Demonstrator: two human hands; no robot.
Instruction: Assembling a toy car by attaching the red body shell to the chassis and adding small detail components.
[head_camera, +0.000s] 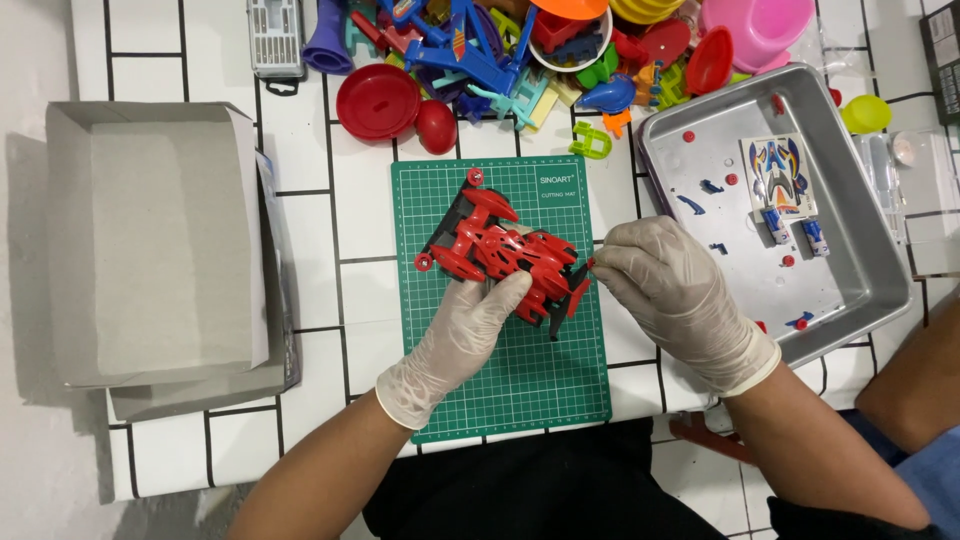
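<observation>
The left hand (462, 335), gloved, rests its fingers closed over the near side of a red toy car (503, 255), pinning it to the green mat (520, 380). The right hand (672, 292), also gloved, pinches at the car's rear end, thumb and forefinger closed on a small red part there; what exactly it grips is too small to tell. The car lies near the middle of the mat, its long axis slanting from the mat's far-left corner toward the right edge, nose pointing far-left, rear toward the right hand. So the right hand is nearer the rear, the left nearer the body.

Right of the mat sits a metal tray (860, 290) with small parts, a sticker sheet and two batteries. Along the table's far edge lies a heap of coloured plastic toys (520, 55). At the left edge stands an open cardboard box (150, 240).
</observation>
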